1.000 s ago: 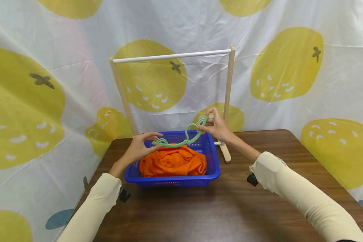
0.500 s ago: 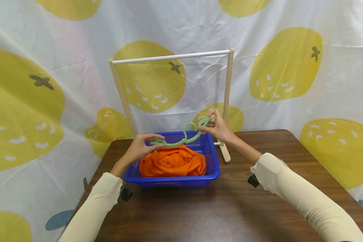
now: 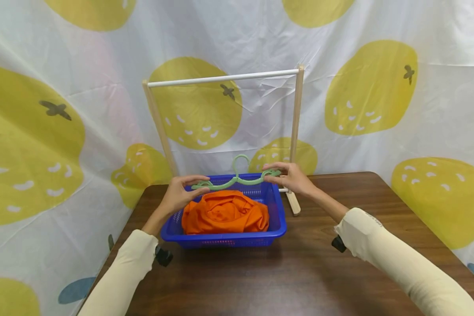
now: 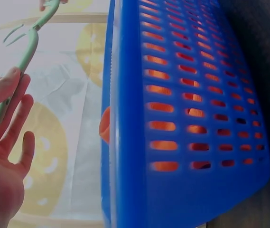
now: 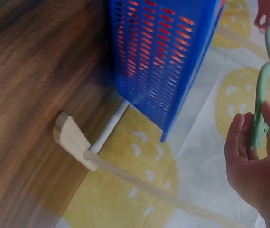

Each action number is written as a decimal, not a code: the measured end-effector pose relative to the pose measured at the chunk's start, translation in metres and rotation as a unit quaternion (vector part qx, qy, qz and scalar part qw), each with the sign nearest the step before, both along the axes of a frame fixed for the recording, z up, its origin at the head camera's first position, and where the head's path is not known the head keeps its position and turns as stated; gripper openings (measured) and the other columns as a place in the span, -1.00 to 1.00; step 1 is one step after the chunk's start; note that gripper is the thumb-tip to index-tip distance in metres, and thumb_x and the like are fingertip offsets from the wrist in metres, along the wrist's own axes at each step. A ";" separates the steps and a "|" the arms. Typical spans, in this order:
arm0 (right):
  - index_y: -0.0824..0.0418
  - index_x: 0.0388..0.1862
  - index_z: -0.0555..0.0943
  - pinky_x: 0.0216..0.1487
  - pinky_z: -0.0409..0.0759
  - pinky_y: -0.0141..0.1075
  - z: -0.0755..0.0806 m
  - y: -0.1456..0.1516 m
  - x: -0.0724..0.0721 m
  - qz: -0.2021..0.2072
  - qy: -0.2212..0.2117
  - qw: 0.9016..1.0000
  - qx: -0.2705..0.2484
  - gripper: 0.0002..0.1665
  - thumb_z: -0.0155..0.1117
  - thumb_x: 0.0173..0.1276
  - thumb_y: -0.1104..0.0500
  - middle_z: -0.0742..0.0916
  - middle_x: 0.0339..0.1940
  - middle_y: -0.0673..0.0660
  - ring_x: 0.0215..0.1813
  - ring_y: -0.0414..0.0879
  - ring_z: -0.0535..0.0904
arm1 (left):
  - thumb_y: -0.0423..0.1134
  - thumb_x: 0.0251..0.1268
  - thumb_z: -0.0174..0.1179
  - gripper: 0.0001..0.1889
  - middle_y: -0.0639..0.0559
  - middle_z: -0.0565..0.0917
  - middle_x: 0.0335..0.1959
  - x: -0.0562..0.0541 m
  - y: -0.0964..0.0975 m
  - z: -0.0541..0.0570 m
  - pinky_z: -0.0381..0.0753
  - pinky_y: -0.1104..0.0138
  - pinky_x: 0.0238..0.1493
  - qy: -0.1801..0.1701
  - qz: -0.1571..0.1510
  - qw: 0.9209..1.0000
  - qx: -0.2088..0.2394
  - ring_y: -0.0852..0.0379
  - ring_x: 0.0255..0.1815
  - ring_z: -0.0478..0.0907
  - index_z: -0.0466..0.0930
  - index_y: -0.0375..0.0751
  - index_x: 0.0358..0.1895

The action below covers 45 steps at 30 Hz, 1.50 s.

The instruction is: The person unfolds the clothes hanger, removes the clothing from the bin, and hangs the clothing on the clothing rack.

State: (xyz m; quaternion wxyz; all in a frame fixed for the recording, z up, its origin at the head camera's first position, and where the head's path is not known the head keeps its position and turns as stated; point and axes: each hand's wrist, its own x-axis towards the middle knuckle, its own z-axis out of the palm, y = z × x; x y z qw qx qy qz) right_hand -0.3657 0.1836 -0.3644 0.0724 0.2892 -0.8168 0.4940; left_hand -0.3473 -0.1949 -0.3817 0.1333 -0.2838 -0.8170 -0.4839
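A light green clothes hanger (image 3: 237, 180) is held level above the back part of the blue basket, its hook pointing up. My left hand (image 3: 179, 192) pinches its left end between thumb and fingers. At the other end my right hand (image 3: 294, 177) grips it the same way. Both wrist views show the hanger's ends between thumb and fingers, as with the left hand (image 4: 4, 147) and the right hand (image 5: 263, 156). Below lies a bunched orange cloth (image 3: 226, 213) inside the blue plastic basket (image 3: 223, 239).
Behind the basket stands a rack with wooden posts (image 3: 296, 114) and a white top bar (image 3: 225, 78). Its wooden foot (image 3: 293, 204) rests on the brown table (image 3: 320, 263) to the right of the basket. A lemon-patterned curtain (image 3: 363, 145) hangs behind and on both sides.
The right hand has come down, so the hanger has gone from tilted up at the right to nearly level. Its hook has turned upright. The left hand has barely moved.
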 end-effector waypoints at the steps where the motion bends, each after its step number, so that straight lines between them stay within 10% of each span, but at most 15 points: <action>1: 0.24 0.17 0.72 -0.17 0.71 -0.35 -0.002 0.000 0.001 0.001 0.001 1.000 0.007 -0.63 0.47 0.40 0.26 0.81 0.00 0.23 -0.13 -0.03 0.78 | -0.20 0.28 0.49 -0.72 0.03 0.82 -0.02 0.000 0.000 -0.001 0.75 0.15 -0.09 0.004 0.004 1.000 0.002 0.02 0.15 0.71 0.82 -0.03 0.05; 10: 0.21 0.06 0.75 -0.30 0.61 -0.39 -0.012 -0.004 0.002 -0.007 0.017 0.999 0.030 -0.68 0.53 0.34 0.23 0.84 -0.18 0.17 -0.19 0.18 0.77 | -0.41 0.26 0.46 -0.70 -0.23 0.80 -0.03 0.002 0.008 -0.007 0.45 -0.19 0.35 0.026 0.017 0.998 0.056 -0.24 0.22 0.63 0.77 -0.35 0.06; 19: 0.25 0.03 0.77 -0.22 0.66 -0.36 -0.021 -0.009 -0.003 -0.008 0.008 0.999 0.041 -0.67 0.56 0.31 0.20 0.85 -0.25 0.12 -0.23 -0.02 0.79 | -0.50 0.26 0.42 -0.72 -0.25 0.79 -0.04 0.029 0.020 0.011 0.55 0.34 0.04 0.049 0.021 0.996 0.074 -0.15 0.16 0.66 0.77 -0.39 0.03; 26: 0.14 0.02 0.80 -0.19 0.66 -0.32 -0.014 -0.020 -0.004 -0.005 0.019 0.997 0.074 -0.72 0.52 0.36 0.12 0.85 -0.18 0.02 -0.20 -0.07 0.77 | -0.47 0.27 0.43 -0.73 -0.28 0.78 -0.03 0.025 0.017 0.006 0.46 -0.17 0.35 0.042 0.024 0.996 0.072 -0.23 0.22 0.63 0.77 -0.39 0.03; 33: 0.19 0.12 0.77 -0.15 0.67 -0.26 -0.004 -0.043 -0.007 0.029 0.051 0.994 0.090 -0.66 0.48 0.41 0.12 0.85 -0.16 0.04 -0.17 -0.13 0.77 | -0.43 0.23 0.47 -0.72 -0.20 0.81 -0.06 0.004 0.016 -0.015 0.57 -0.04 0.27 0.046 0.027 0.997 0.051 -0.22 0.18 0.67 0.79 -0.34 0.01; 36: 0.26 0.15 0.75 -0.11 0.70 -0.22 -0.003 -0.051 -0.008 0.036 0.065 0.993 0.094 -0.63 0.46 0.43 0.14 0.85 -0.15 0.10 -0.15 -0.09 0.79 | -0.36 0.23 0.50 -0.72 -0.11 0.82 -0.07 0.003 0.018 -0.017 0.66 0.31 -0.23 0.035 0.027 0.998 0.045 -0.12 0.12 0.70 0.81 -0.24 0.01; 40: 0.26 0.13 0.76 -0.09 0.72 -0.19 -0.001 -0.055 -0.009 0.041 0.068 0.993 0.093 -0.65 0.44 0.44 0.15 0.85 -0.15 0.13 -0.14 -0.06 0.79 | -0.22 0.25 0.51 -0.72 -0.02 0.83 -0.09 0.002 0.021 -0.017 0.30 0.41 -0.67 0.016 0.021 0.999 0.039 -0.02 0.02 0.74 0.82 -0.14 0.02; 45: 0.30 0.03 0.79 -0.17 0.72 -0.24 0.000 -0.058 -0.009 0.046 0.087 0.991 0.091 -0.72 0.47 0.40 0.21 0.86 -0.22 0.15 -0.20 -0.05 0.79 | -0.12 0.23 0.53 -0.75 0.05 0.83 -0.13 0.003 0.022 -0.011 0.72 0.23 -0.30 0.028 0.026 0.999 -0.002 0.05 -0.08 0.78 0.85 -0.09 -0.07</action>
